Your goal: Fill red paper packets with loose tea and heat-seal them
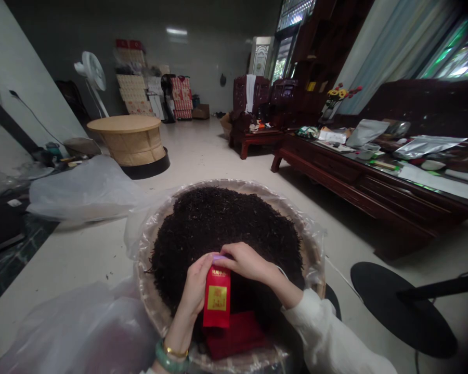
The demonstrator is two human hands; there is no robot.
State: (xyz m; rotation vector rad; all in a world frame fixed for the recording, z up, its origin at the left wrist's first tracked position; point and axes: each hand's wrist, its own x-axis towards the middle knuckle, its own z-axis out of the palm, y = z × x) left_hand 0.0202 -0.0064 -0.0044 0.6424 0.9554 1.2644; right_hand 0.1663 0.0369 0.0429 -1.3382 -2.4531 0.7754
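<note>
My left hand [198,280] is closed round the upper left side of a red tea packet [217,314], which hangs upright with a yellow label facing me. At its top edge the fingers of my right hand [245,258] are closed, and a bit of purple shows there. Below both hands lies a wide woven basket [312,244], lined with clear plastic and heaped with dark loose tea leaves [226,213]. More red packets [244,332] rest at the basket's near side, partly behind the held one. Whether the packet's top is open is hidden by my fingers.
Clear plastic bags [86,189] lie on the floor to the left. Beyond them stands a round woven stand [128,140]. A long dark wooden table [359,182] with pouches runs along the right. A black round base [401,306] with a pole sits at the near right.
</note>
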